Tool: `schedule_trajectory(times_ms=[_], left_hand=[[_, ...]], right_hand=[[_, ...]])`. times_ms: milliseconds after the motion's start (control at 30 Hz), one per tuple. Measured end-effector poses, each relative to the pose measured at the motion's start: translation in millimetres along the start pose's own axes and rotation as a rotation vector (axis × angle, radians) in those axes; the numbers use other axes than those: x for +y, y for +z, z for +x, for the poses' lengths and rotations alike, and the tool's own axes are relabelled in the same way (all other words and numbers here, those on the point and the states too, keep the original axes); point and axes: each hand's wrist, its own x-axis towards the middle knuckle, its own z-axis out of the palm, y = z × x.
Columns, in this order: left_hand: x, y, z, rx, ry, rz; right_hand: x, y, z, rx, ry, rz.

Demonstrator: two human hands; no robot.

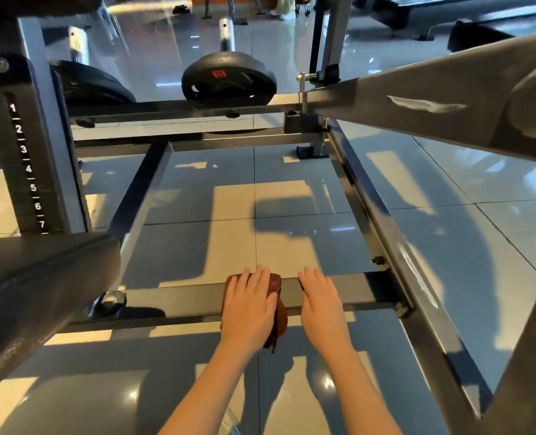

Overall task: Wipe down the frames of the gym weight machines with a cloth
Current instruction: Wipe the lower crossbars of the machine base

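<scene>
the brown cloth [276,287] is draped over the low cross bar [172,299] of the machine frame. it is pressed flat under the left hand [249,304], fingers extended, nothing clenched. the right hand [321,301] is laid just beside it on bare metal, likewise extended and grasping nothing. wiping of this bar is judged to be the step in hand. next, the cloth should be slid along the bar toward the side rail [364,208]. farther off, a weight plate [229,78] is seen.

Open floor [260,215] beyond crossbar [182,296]; bulky pad [40,277] close left.
</scene>
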Motion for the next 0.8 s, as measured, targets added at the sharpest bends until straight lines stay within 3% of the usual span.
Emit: schedule_trajectory(times_ms=[233,367,467,533,633,700,800], left_hand=[[26,-15,27,-0.198,0.106,-0.201],[-3,-14,4,-0.024,0.06,-0.435],[-27,-14,-15,-0.053,0.037,-0.313],[-28,-17,-26,0.033,0.128,-0.188],[-17,-23,-36,0.036,0.146,-0.001],[-15,-24,-39,-0.129,0.079,0.099],[-17,-19,-37,-0.117,0.078,0.153]], right_hand=[[1,1,-14,0.072,0.053,0.184],[-18,14,-5,-0.012,-0.069,-0.044],[-29,26,7,-0.07,-0.119,-0.208],[-27,25,7,-0.04,-0.097,-0.27],[-11,14,-9,0.039,-0.023,-0.322],[2,6,-15,0.092,0.065,-0.325],[-7,7,-11,0.129,0.235,-0.291]])
